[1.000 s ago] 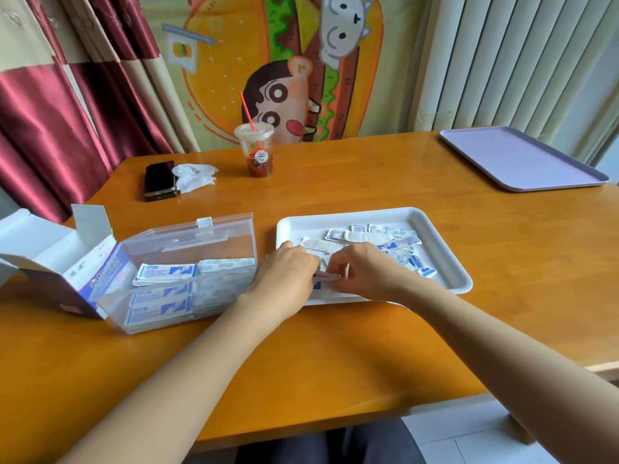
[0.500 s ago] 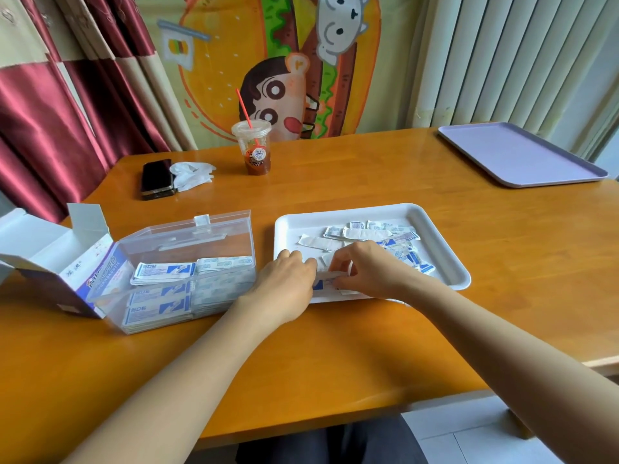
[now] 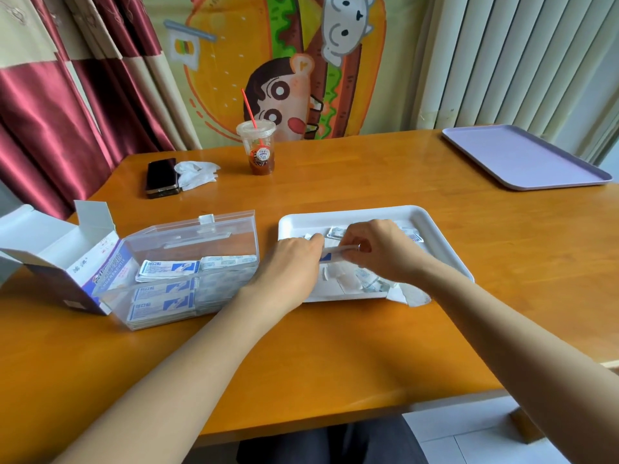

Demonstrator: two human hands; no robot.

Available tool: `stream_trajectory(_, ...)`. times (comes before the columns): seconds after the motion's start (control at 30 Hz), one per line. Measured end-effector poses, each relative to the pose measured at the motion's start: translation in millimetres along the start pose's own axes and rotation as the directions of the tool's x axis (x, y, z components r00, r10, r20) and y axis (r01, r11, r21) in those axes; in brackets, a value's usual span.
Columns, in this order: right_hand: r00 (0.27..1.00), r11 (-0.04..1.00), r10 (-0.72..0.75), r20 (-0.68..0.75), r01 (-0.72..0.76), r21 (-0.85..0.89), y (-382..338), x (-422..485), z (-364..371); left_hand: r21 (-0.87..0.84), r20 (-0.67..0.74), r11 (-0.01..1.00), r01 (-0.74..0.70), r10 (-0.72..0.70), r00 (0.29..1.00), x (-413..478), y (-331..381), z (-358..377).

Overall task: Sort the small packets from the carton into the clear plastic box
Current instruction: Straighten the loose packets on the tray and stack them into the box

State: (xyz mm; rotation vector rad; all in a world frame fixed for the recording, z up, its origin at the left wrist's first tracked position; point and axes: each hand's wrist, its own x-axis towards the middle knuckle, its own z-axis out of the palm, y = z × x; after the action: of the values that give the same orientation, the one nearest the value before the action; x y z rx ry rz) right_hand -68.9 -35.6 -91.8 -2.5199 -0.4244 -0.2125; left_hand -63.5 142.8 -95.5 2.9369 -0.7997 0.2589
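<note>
Both hands met over the white tray (image 3: 438, 236), which sat on the tabletop (image 3: 335, 346) a little right of its middle. The left hand (image 3: 293, 262) and the right hand (image 3: 380, 251) pinched a thin bundle of packets (image 3: 338, 252) between them, one at each end, with fingers curled round it. The bundle lay level, just above the tray's floor. Loose packets (image 3: 366, 283) were scattered in the tray under and behind the hands. One white packet (image 3: 413, 294) stuck out over the tray's near right corner onto the wood. Just left of the tray stood the clear plastic box (image 3: 201, 236), its lid raised at the back, with neat piles of packets (image 3: 167, 270) inside. The open carton (image 3: 57, 259) stood just beside the box, at the tabletop's left edge. Toward the far edge were a phone (image 3: 161, 177), a crumpled tissue (image 3: 197, 174) beside it and a drink cup (image 3: 259, 152) with a red straw. A lilac tray (image 3: 522, 157) lay at the far right corner.
</note>
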Motion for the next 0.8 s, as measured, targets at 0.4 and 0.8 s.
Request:
stream_trajectory(0.4, 0.98, 0.985, -0.158, 0.119, 0.148, 0.091, -70, 39, 11, -0.131, 0.136, 0.978, 0.164, -0.146, 0.98, -23, -64, -82)
stream_trajectory(0.8, 0.954, 0.956, -0.208, 0.214, 0.152, 0.252, -137, 88, 59, -0.159, 0.075, 0.91, 0.383, -0.376, 0.924, -75, -144, -93)
